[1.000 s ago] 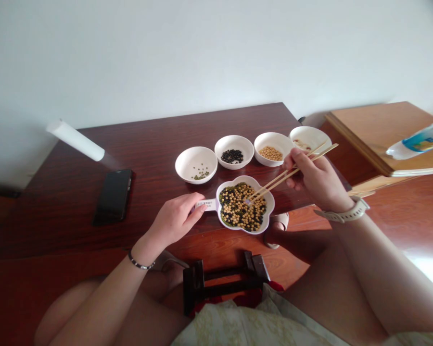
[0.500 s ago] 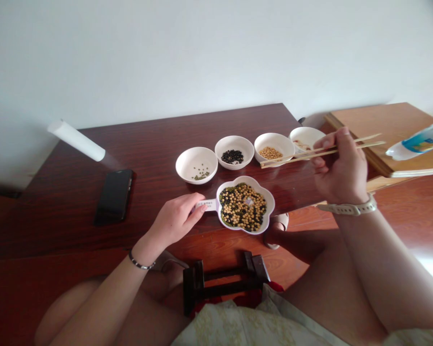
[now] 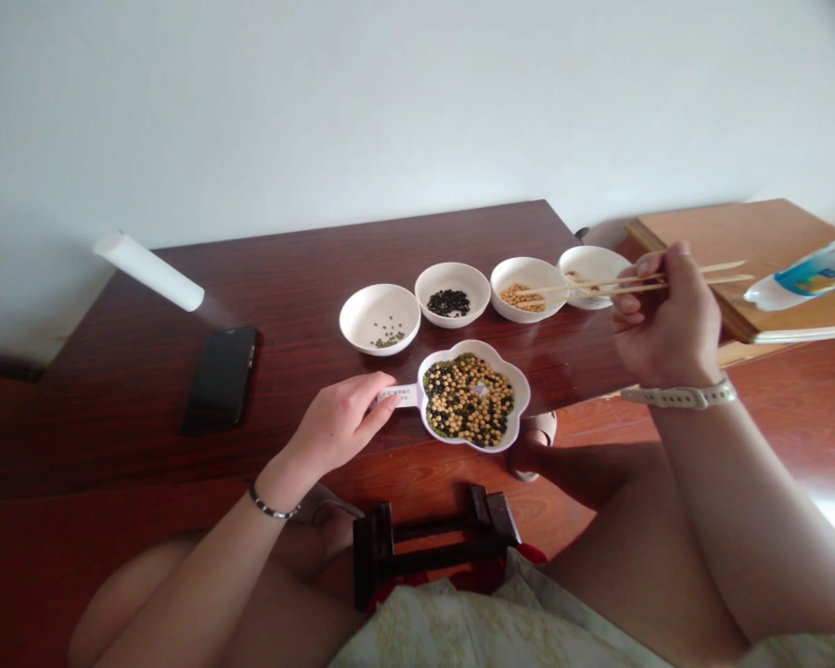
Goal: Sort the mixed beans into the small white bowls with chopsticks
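My left hand point(image 3: 348, 422) is closed on the short handle of a white flower-shaped dish point(image 3: 524, 394), at the table's front edge. Mixed beans point(image 3: 468, 399), yellow, black and green, fill the dish. In my right hand point(image 3: 672, 320) is a pair of chopsticks point(image 3: 591, 285), their tips over the bowl of yellow beans point(image 3: 527, 264); whether they pinch a bean is too small to tell. Left of it stand a bowl with black beans point(image 3: 452, 271) and a bowl with a few green beans point(image 3: 368, 306). The rightmost bowl point(image 3: 591, 255) holds pale and reddish bits, partly behind the chopsticks.
A black phone point(image 3: 219, 378) and a white cylinder point(image 3: 149, 271) lie on the dark wooden table point(image 3: 285, 269) to the left. At right, a bottle with a blue label point(image 3: 811, 269) lies on a lighter wooden surface point(image 3: 730, 232). A dark stool point(image 3: 435, 557) stands below.
My right hand has shifted a little right, and the chopstick tips have moved right and up, from the yellow bean bowl's front rim to over its inside. My left hand and the dish stay put.
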Motion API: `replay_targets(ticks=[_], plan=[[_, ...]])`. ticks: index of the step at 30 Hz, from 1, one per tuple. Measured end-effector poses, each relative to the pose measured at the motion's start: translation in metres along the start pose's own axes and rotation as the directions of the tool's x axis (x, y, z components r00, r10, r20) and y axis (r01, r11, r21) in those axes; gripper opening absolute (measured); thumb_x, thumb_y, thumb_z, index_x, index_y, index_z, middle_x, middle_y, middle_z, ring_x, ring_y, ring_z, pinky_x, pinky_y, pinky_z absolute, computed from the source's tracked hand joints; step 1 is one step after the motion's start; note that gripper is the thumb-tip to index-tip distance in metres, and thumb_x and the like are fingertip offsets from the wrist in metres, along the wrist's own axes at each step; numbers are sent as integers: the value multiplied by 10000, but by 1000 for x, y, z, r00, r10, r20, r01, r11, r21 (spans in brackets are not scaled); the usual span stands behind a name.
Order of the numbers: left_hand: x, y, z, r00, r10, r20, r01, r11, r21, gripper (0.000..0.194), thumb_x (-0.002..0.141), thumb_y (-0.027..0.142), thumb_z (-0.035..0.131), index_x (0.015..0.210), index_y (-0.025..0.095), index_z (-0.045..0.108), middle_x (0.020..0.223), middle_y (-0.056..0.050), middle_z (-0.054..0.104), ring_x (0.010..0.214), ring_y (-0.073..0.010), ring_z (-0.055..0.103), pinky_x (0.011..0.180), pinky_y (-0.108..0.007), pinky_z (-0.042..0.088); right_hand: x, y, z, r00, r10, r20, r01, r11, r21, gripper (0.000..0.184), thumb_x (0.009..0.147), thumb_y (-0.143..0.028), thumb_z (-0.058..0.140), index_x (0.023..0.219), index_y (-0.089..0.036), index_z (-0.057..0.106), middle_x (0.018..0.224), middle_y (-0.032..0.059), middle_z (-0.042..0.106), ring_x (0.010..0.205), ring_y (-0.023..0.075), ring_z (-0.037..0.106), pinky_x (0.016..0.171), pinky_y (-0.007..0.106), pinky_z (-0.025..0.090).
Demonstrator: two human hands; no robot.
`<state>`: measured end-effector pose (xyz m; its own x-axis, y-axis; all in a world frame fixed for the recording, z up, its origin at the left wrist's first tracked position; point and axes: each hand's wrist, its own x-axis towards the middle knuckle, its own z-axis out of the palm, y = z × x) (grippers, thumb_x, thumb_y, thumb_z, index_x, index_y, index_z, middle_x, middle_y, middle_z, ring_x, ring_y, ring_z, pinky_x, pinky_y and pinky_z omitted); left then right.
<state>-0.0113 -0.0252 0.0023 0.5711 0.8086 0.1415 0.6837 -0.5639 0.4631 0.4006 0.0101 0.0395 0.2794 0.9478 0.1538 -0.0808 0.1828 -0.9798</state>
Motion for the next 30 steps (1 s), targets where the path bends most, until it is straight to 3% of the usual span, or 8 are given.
replay_targets(ticks=[3, 11, 17, 30], plan=[[0, 1, -1, 1000, 0, 3, 0, 1000, -4, 273, 1093, 399, 452, 1134, 209, 643, 1003, -41, 751, 812, -183, 690, 741, -291, 470, -9, -2, 17, 999, 51, -9, -51, 997, 54, 397, 953, -565, 694, 760, -235, 587, 705, 18, 564, 508, 100, 461, 349, 265, 256], [1, 3, -3, 1000, 5, 10, -5, 1000, -11, 265, 1095, 391, 441, 1121, 211, 632, 991, -40, 741, 837, -192, 689, 745, -296, 462, -33, 0, 48, 975, 152, 165, -127, 980, -151, 485, 979, -641, 614, 770, -203, 633, 585, 8, 553, 455, 93, 492, 368, 202, 353], [1, 2, -2, 1000, 5, 17, -4, 1000, -12, 259, 1098, 387, 446, 1114, 204, 628, 1002, -38, 735, 843, -184, 680, 746, -294, 452, -36, 3, 52, 954, 185, 234, -150, 976, -160, 463, 1008, -605, 592, 797, -195, 637, 553, 3, 549, 455, 91, 497, 407, 192, 391], [1, 6, -5, 999, -16, 48, 16, 1000, 4, 257, 1111, 387, 436, 1140, 201, 610, 978, -25, 708, 821, -180, 658, 750, -310, 450, -36, 8, 52, 955, 179, 235, -148, 978, -147, 454, 984, -620, 618, 793, -208, 626, 644, 6, 549, 490, 96, 532, 400, 208, 404]])
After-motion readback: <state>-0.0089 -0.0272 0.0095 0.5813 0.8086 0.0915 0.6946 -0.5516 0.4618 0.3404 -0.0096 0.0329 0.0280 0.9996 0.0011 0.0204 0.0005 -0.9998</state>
